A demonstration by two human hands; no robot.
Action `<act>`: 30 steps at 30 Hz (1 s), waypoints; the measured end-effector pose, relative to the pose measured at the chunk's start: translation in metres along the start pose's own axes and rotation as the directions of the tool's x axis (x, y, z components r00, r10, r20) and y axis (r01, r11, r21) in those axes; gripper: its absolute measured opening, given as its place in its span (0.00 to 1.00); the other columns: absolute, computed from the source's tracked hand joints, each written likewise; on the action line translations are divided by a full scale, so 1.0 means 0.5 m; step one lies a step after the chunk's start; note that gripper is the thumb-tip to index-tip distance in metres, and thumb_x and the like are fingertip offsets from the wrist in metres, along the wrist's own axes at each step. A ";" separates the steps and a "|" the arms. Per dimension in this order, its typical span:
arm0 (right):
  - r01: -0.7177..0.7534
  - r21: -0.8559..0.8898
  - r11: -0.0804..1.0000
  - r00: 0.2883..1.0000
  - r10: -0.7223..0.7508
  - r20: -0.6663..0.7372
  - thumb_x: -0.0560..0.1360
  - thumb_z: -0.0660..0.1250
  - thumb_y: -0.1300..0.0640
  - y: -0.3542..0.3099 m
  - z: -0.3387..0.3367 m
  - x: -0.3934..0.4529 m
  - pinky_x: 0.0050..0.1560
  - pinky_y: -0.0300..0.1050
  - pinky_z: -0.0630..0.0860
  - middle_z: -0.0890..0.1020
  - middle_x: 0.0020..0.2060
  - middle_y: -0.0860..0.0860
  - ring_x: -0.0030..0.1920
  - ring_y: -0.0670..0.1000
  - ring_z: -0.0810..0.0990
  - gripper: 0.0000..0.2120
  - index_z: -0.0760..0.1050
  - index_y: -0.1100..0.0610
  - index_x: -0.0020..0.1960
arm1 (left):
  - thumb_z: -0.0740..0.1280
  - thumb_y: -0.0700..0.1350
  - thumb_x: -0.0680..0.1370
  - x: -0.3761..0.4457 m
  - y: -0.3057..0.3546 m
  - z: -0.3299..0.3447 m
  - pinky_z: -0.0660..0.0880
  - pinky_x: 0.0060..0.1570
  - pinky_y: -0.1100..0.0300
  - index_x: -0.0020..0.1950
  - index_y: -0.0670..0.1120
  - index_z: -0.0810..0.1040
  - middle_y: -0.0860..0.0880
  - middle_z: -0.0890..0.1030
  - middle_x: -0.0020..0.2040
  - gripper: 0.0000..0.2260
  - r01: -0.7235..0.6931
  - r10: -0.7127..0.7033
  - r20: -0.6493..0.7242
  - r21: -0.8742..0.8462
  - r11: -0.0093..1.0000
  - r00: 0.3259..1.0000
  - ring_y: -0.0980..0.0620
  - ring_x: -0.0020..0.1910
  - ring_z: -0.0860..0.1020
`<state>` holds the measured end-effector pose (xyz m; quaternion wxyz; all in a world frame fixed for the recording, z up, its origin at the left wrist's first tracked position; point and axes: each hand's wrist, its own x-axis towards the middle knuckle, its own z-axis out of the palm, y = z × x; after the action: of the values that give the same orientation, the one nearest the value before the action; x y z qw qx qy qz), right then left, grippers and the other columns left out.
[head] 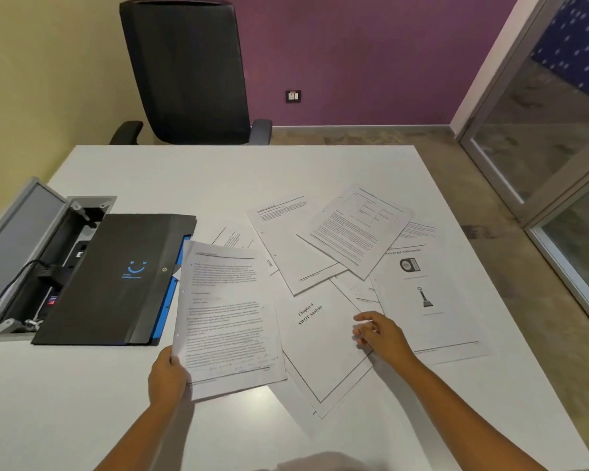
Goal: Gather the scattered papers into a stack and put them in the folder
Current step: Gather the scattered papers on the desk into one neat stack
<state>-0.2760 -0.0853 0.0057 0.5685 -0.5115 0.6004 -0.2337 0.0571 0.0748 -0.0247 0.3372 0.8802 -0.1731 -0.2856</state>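
Observation:
My left hand (167,377) grips the lower left corner of a printed sheet (227,317) and holds it lifted above the white table (184,178). My right hand (381,334) rests with spread fingers on the right edge of the "Chapter 4 SWOT Analysis" page (320,338), which lies flat. Several more printed sheets lie overlapping to the right: a page with pictures (422,300), a text page with a chart (357,229) and a mostly blank page (286,246). The black folder (116,280), with a blue smiley on it, lies closed at the left.
An open cable box (41,253) with plugs and wires is set into the table left of the folder. A black office chair (187,73) stands behind the table's far edge. A glass partition (565,137) runs along the right.

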 end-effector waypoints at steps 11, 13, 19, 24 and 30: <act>-0.145 -0.828 0.542 0.957 -0.137 -0.257 0.75 0.59 0.40 0.099 -0.064 -0.021 0.71 0.57 0.58 0.61 0.74 0.56 0.73 0.56 0.60 0.31 0.60 0.54 0.73 | 0.66 0.38 0.75 -0.001 0.016 0.027 0.77 0.43 0.43 0.53 0.40 0.70 0.39 0.76 0.48 0.09 -0.097 0.112 -0.116 0.126 0.987 0.987 0.37 0.48 0.78; -0.214 -0.848 0.485 0.966 -0.026 -0.258 0.74 0.53 0.34 0.121 -0.074 -0.022 0.73 0.61 0.50 0.50 0.77 0.57 0.77 0.57 0.49 0.38 0.49 0.53 0.76 | 0.67 0.35 0.73 0.003 0.020 0.032 0.75 0.50 0.38 0.60 0.37 0.70 0.34 0.75 0.55 0.16 -0.041 0.088 -0.197 0.230 0.972 0.976 0.33 0.54 0.75; -0.270 -0.870 0.413 0.961 0.057 -0.272 0.75 0.46 0.32 0.151 -0.082 -0.031 0.73 0.64 0.50 0.44 0.77 0.57 0.77 0.57 0.43 0.39 0.39 0.52 0.76 | 0.64 0.39 0.77 -0.028 0.026 0.054 0.70 0.58 0.38 0.64 0.39 0.70 0.35 0.74 0.61 0.16 -0.188 0.239 -0.172 0.270 0.944 0.956 0.36 0.59 0.72; -0.314 -0.867 0.387 0.944 0.029 -0.329 0.80 0.43 0.41 0.135 -0.061 -0.033 0.74 0.59 0.54 0.47 0.77 0.58 0.77 0.58 0.47 0.30 0.40 0.54 0.77 | 0.67 0.37 0.74 -0.058 0.040 0.077 0.73 0.56 0.42 0.61 0.38 0.73 0.37 0.77 0.58 0.16 -0.307 0.338 -0.091 0.249 0.919 0.937 0.39 0.56 0.74; -0.312 -0.885 0.346 0.946 0.029 -0.322 0.81 0.48 0.53 0.123 -0.075 -0.037 0.74 0.51 0.57 0.48 0.77 0.58 0.77 0.58 0.50 0.28 0.37 0.57 0.76 | 0.66 0.37 0.75 -0.050 0.065 0.092 0.71 0.60 0.44 0.61 0.40 0.73 0.39 0.76 0.60 0.15 -0.360 0.377 -0.041 0.223 0.906 0.925 0.41 0.59 0.73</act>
<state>-0.3349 -0.0576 -0.0298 0.1226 -0.6417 0.7434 0.1436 0.0054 0.0414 -0.0204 0.2967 0.8735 -0.3512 -0.1597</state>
